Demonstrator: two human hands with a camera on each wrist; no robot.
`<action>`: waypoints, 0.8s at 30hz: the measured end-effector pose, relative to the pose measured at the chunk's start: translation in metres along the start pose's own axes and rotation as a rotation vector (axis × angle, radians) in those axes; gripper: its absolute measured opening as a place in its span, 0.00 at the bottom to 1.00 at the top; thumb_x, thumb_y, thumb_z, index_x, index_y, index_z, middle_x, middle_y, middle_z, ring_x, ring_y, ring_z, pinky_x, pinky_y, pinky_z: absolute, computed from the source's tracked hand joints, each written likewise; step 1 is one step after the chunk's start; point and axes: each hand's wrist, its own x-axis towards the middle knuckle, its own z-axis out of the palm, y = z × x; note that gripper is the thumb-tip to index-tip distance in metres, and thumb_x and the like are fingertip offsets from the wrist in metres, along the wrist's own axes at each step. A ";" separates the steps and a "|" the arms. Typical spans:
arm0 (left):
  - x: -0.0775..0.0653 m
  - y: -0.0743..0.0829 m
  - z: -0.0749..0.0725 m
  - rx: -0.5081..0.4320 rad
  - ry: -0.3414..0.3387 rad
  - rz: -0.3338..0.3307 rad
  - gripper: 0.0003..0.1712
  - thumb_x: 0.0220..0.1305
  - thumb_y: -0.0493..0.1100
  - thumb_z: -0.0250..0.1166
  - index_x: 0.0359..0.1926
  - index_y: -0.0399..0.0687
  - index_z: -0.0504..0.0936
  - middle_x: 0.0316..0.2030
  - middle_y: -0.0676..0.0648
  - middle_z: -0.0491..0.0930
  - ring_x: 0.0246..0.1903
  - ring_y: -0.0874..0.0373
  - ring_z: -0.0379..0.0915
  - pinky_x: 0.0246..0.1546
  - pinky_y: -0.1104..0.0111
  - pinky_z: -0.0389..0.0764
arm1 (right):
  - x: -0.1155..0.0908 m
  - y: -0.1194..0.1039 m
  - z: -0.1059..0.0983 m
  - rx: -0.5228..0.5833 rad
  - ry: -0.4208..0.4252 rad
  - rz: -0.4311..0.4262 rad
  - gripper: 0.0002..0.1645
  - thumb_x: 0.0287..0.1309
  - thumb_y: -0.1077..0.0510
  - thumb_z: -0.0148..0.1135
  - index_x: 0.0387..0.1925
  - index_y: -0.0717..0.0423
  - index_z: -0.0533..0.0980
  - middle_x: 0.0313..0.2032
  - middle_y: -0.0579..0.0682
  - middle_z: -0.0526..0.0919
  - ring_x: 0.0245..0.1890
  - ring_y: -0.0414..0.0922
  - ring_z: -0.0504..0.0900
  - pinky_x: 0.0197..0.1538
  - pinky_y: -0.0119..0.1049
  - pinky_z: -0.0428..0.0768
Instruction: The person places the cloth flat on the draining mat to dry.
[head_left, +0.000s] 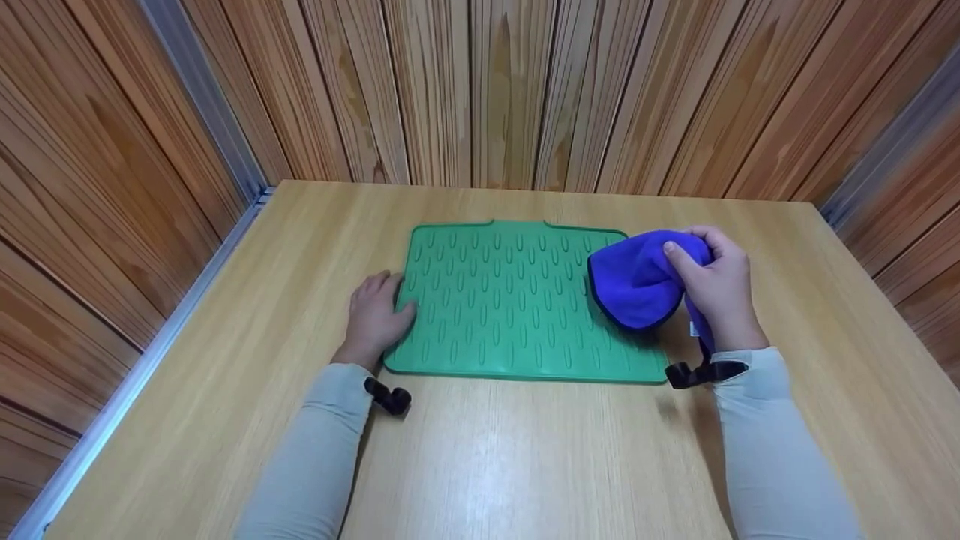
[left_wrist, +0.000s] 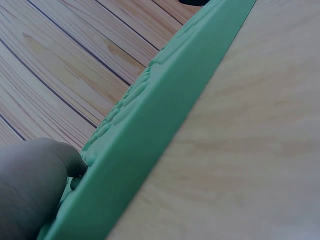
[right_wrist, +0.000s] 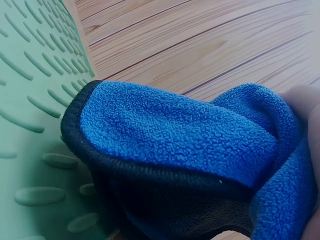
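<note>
Head view: left hand (head_left: 379, 315) rests at the left edge of a green mat (head_left: 502, 300) with raised bumps; its grip is relaxed, not clasping. The mat lies flat on the table (head_left: 465, 457). Right hand (head_left: 724, 289) pinches a blue cloth (head_left: 637, 281), which hangs over the mat's right side.

Left wrist view: a digit touches the mat by its smooth edge; likely rubbery, flexible, easily steadied there.

Right wrist view: plush pile, dark binding (right_wrist: 165, 170), loose folds. Cloth judged light, soft, hard to damage; best held bunched, leaving a free flap.
</note>
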 end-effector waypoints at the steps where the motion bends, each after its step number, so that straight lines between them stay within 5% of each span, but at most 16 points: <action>1: 0.000 0.000 0.000 0.002 0.001 0.000 0.35 0.70 0.49 0.57 0.73 0.39 0.65 0.73 0.33 0.59 0.74 0.37 0.48 0.74 0.47 0.43 | -0.001 -0.001 0.001 0.003 -0.003 0.001 0.21 0.64 0.48 0.68 0.52 0.57 0.79 0.47 0.46 0.81 0.48 0.41 0.76 0.50 0.31 0.73; 24: 0.001 -0.001 -0.001 0.001 -0.011 0.001 0.35 0.70 0.50 0.57 0.73 0.40 0.65 0.74 0.34 0.59 0.74 0.38 0.48 0.74 0.48 0.43 | -0.009 -0.007 0.019 -0.083 -0.111 -0.041 0.26 0.66 0.43 0.64 0.55 0.57 0.78 0.52 0.54 0.82 0.49 0.46 0.77 0.51 0.39 0.76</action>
